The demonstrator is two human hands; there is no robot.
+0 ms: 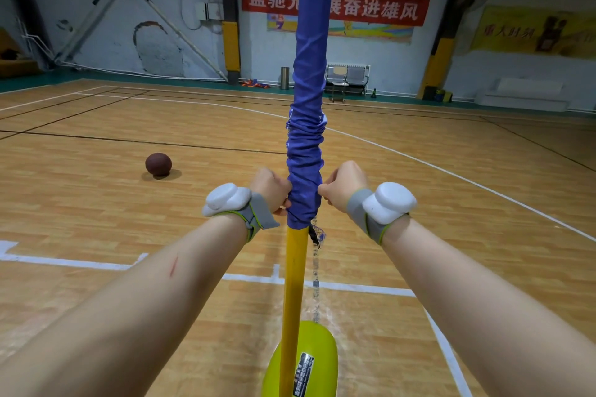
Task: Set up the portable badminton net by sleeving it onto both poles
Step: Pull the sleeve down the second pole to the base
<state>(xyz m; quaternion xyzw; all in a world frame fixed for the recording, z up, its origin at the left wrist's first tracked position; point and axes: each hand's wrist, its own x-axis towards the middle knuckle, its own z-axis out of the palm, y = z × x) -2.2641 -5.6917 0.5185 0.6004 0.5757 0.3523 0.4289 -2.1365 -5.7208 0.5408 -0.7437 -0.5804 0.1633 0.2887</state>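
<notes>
Sleeving is the step in hand, as I judge it: the net's blue sleeve (306, 151) is already over the upright yellow pole (295, 267), and both hands hold it just above its lower hem. The left hand (272, 188) grips the cloth on the pole's left side and the right hand (342, 187) grips it on the right. Each has its fingers (325, 192) curled tight into the fabric, so both are closed on the sleeve. Below the hem the pole is bare down to the yellow-green base (319, 351), which stands on the wooden floor (96, 219).

The next move probably calls for an even downward pull from both sides, drawing the gathered cloth further down the pole. A lopsided tug could twist the sleeve or lean the pole in its base. The second pole is not in view, so how far the whole task stands cannot be told.

The sleeve is fairly smooth in its upper part, which runs out of the top of the view. In the stretch above the hands it is bunched into tight wrinkles. A thin strip of net mesh (315, 267) with a dark cord hangs from the hem on the right, just beside the pole. A brown basketball (158, 164) lies on the floor, well apart to the left.
</notes>
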